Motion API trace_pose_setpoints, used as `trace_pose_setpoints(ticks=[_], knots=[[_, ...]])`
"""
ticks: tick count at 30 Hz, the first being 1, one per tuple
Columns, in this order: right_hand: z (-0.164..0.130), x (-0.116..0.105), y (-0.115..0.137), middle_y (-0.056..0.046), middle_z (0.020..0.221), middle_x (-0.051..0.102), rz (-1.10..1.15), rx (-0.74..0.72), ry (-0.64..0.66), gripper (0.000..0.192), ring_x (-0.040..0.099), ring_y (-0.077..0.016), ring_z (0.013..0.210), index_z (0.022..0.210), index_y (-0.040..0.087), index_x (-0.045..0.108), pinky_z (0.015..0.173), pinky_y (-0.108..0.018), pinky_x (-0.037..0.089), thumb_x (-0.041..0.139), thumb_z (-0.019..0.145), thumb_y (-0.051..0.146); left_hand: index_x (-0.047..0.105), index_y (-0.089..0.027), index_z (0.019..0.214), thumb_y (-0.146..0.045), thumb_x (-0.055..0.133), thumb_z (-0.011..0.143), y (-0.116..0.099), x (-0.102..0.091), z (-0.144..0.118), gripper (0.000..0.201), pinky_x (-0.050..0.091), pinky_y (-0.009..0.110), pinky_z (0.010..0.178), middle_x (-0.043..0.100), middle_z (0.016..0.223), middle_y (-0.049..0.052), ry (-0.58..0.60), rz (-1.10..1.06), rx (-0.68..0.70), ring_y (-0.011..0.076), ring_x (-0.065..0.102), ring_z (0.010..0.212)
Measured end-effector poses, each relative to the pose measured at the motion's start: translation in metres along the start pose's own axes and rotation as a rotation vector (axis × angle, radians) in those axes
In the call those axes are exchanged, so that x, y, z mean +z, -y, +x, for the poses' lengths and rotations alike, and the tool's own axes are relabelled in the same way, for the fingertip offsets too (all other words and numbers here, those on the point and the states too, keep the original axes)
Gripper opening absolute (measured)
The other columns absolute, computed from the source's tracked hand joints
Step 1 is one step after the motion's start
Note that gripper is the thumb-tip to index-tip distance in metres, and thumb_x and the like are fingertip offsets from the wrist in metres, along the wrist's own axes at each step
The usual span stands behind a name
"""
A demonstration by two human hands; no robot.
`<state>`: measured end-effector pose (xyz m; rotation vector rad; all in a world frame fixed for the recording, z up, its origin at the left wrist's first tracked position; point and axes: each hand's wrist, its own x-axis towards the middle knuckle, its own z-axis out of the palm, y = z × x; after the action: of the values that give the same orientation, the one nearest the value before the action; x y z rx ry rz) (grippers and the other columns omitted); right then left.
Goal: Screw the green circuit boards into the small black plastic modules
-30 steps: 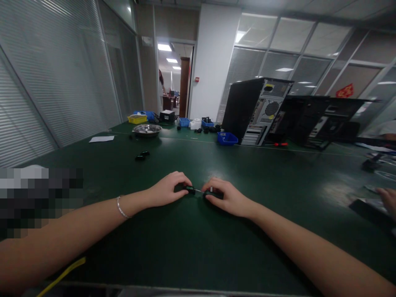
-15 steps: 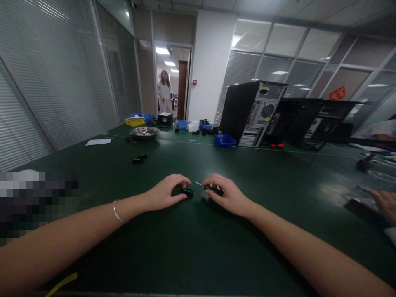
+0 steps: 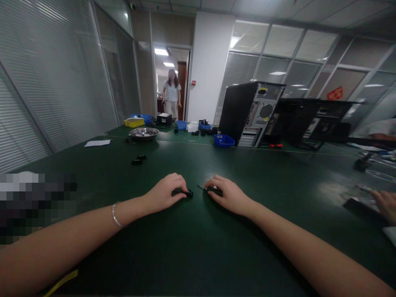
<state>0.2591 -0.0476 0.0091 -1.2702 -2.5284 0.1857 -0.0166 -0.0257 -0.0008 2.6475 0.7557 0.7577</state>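
On the dark green tabletop (image 3: 198, 247), my left hand (image 3: 168, 189) pinches a small black part (image 3: 189, 193) between thumb and fingers. Its exact kind is too small to make out. Facing it, my right hand (image 3: 227, 191) is closed around the dark handle of a small knife-like tool (image 3: 214, 190). The tool's short metal blade points left at the black part, with a small gap between them. Two similar black pieces (image 3: 136, 162) lie farther off to the left.
A metal bowl (image 3: 144, 133), yellow tray (image 3: 134, 122) and paper sheet (image 3: 97, 143) sit at the back left. A blue bin (image 3: 224, 140) stands by a computer case (image 3: 247, 113). Another person's hand (image 3: 385, 204) is at the right edge. A person (image 3: 172, 94) stands in the doorway.
My left hand's fingers have closed more over the black part, which is turned. The blade has rotated to show its flat side and drawn slightly right. The person in the doorway has come nearer.
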Motion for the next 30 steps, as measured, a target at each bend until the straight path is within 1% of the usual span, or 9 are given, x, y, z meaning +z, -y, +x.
trace_pose_setpoints(ticks=[3,7,11,14,17,23,30], knots=[[0.000,0.000,0.000,-0.009,0.121,0.063,-0.013,-0.016,-0.016,0.026,0.066,-0.0220,0.099,0.121,0.017,0.060,0.083,-0.041,0.057,0.059,0.098,0.029,0.066,-0.019,0.096,-0.017,0.066,0.089,0.001,0.000,0.000,0.007,0.046,0.035,0.087,0.064,0.099,0.004,-0.007,-0.004,-0.002,0.0222,0.057,0.095],[0.001,-0.001,0.004,-0.009,0.123,0.062,-0.036,-0.040,-0.081,0.027,0.065,-0.0235,0.102,0.121,0.017,0.060,0.086,-0.044,0.055,0.060,0.097,0.029,0.063,-0.020,0.101,-0.022,0.068,0.089,-0.001,-0.002,-0.001,0.013,0.047,0.035,0.086,0.063,0.101,0.005,-0.030,-0.012,-0.023,0.0223,0.058,0.095],[0.005,-0.001,0.020,-0.008,0.121,0.063,-0.027,-0.087,-0.140,0.024,0.064,-0.0237,0.104,0.118,0.017,0.061,0.088,-0.045,0.053,0.060,0.097,0.029,0.062,-0.018,0.097,-0.025,0.068,0.088,-0.004,-0.004,-0.001,0.012,0.048,0.034,0.082,0.062,0.098,0.005,-0.054,-0.025,-0.055,0.0222,0.058,0.092],[0.008,0.000,0.035,-0.006,0.112,0.065,-0.002,-0.139,-0.143,0.016,0.062,-0.0229,0.102,0.110,0.018,0.065,0.088,-0.043,0.049,0.059,0.096,0.021,0.065,-0.018,0.094,-0.024,0.064,0.091,-0.005,-0.006,-0.001,0.007,0.049,0.032,0.080,0.063,0.094,0.005,-0.062,-0.047,-0.074,0.0204,0.060,0.087],[0.011,0.003,0.044,-0.008,0.106,0.067,0.010,-0.168,-0.140,0.019,0.059,-0.0227,0.099,0.109,0.020,0.068,0.084,-0.039,0.043,0.058,0.093,0.014,0.067,-0.017,0.093,-0.021,0.060,0.093,-0.003,-0.006,-0.001,0.008,0.050,0.029,0.077,0.065,0.091,0.004,-0.072,-0.073,-0.096,0.0184,0.062,0.084],[0.013,0.007,0.044,-0.009,0.106,0.067,0.013,-0.181,-0.130,0.024,0.058,-0.0234,0.096,0.114,0.021,0.068,0.083,-0.038,0.039,0.057,0.094,0.014,0.071,-0.017,0.092,-0.017,0.063,0.090,0.000,-0.006,0.000,0.009,0.051,0.027,0.077,0.069,0.089,0.004,-0.075,-0.108,-0.121,0.0175,0.065,0.083],[0.012,0.007,0.042,-0.008,0.108,0.067,0.040,-0.199,-0.112,0.029,0.058,-0.0236,0.098,0.119,0.024,0.067,0.084,-0.038,0.037,0.056,0.094,0.013,0.072,-0.017,0.093,-0.017,0.062,0.090,-0.003,-0.007,0.002,0.010,0.051,0.027,0.076,0.068,0.089,0.004,-0.055,-0.116,-0.131,0.0176,0.065,0.083]])
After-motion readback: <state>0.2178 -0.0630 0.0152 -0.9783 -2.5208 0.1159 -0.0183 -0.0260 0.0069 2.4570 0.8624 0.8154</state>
